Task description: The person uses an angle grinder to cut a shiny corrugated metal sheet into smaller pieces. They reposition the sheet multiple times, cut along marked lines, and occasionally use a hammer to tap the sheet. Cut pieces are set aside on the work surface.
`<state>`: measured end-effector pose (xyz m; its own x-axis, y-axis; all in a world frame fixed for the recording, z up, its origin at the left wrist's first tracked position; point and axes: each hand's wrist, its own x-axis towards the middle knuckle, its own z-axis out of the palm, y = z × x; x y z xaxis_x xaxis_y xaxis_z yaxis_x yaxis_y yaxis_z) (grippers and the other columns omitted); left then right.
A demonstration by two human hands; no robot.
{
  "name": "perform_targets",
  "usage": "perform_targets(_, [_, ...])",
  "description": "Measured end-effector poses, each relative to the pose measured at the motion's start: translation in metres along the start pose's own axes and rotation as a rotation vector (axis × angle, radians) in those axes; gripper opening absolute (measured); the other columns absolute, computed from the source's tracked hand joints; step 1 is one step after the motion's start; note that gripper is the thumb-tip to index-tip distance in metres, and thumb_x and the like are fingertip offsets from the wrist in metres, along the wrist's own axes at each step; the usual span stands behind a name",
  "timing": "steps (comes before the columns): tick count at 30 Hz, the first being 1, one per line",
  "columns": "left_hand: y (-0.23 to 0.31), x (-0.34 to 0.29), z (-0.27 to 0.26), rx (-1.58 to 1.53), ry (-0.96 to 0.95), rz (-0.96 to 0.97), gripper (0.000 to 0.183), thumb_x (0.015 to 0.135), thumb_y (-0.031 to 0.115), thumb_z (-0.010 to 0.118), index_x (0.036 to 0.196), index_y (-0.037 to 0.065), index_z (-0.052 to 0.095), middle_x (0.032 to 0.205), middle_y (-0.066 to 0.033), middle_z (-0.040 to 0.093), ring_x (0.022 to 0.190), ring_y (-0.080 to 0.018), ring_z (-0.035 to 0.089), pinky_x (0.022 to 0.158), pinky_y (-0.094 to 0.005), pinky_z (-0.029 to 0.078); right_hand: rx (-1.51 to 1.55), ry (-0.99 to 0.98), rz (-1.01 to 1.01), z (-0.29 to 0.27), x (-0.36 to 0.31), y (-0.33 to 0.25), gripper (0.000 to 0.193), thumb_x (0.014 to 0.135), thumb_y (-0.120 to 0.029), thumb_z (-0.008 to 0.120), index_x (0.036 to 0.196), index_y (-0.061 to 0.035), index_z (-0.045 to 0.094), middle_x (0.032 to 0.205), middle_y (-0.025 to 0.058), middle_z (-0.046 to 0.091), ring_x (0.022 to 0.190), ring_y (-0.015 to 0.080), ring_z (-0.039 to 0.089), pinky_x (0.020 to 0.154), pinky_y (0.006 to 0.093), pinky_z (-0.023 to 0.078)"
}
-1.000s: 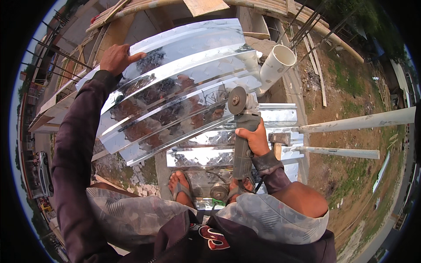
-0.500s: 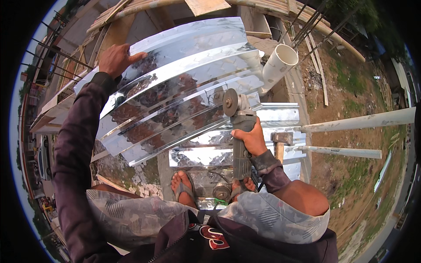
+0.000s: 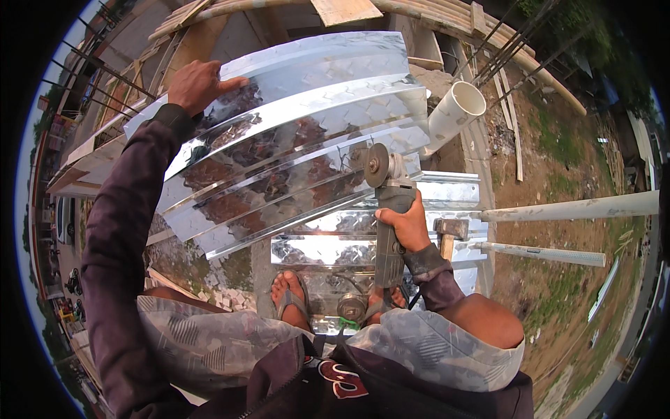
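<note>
Left hand clasps metal sheet at far left; right hand, grip wrapped round grinder, holds disc near sheet's right end. Steady sheet, left hand well clear, looks advisable.

Red, pale-edged, letter-shaped mark on the front of the dark top, no readable words

An outdoor building site, shown by steel rods, wooden boards, bare soil and profiled metal sheets.
</note>
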<state>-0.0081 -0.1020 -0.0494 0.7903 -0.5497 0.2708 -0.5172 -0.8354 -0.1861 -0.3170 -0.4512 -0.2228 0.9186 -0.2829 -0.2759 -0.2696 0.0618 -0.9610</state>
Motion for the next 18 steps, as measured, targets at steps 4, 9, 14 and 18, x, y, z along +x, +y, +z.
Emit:
perform_targets(4, [0.0006,0.0000,0.0008,0.012,0.050,0.030,0.079,0.082,0.079,0.063,0.067,0.001,0.063,0.055,-0.0164,0.055,0.052,-0.0310,0.058,0.054,-0.0455,0.045,0.047,-0.033,0.074,-0.0002,-0.0023,-0.0035,0.079,0.072,-0.011,0.084,0.135,0.0040,0.039,0.118,0.0135,0.062,0.107,0.0213,0.062,0.094,0.0332,0.051])
perform_targets(9, [0.0027,0.0014,-0.0045,0.049,-0.117,-0.070,0.076,0.080,0.077,0.065,0.076,0.001,0.065,0.067,-0.0168,0.063,0.066,-0.0346,0.065,0.065,-0.0468,0.049,0.005,-0.010,0.091,0.0015,-0.0019,-0.0035,0.079,0.071,-0.012,0.085,0.134,0.0038,0.040,0.117,0.0135,0.062,0.106,0.0213,0.062,0.094,0.0332,0.051])
perform_targets(14, [0.0034,0.0016,-0.0039,0.022,-0.080,-0.054,0.076,0.080,0.077,0.065,0.074,0.001,0.065,0.065,-0.0165,0.062,0.064,-0.0339,0.064,0.062,-0.0477,0.048,0.035,-0.028,0.091,0.0017,-0.0024,-0.0019,0.078,0.072,-0.012,0.085,0.134,0.0034,0.040,0.118,0.0133,0.062,0.106,0.0216,0.062,0.095,0.0336,0.051])
perform_targets(18, [0.0001,0.0007,0.0012,0.014,0.031,0.026,0.077,0.082,0.077,0.065,0.071,0.001,0.066,0.058,-0.0165,0.058,0.054,-0.0309,0.060,0.057,-0.0442,0.049,0.000,-0.010,0.086,0.0018,-0.0010,-0.0009,0.078,0.072,-0.011,0.084,0.134,0.0028,0.041,0.118,0.0131,0.062,0.107,0.0215,0.062,0.095,0.0338,0.051])
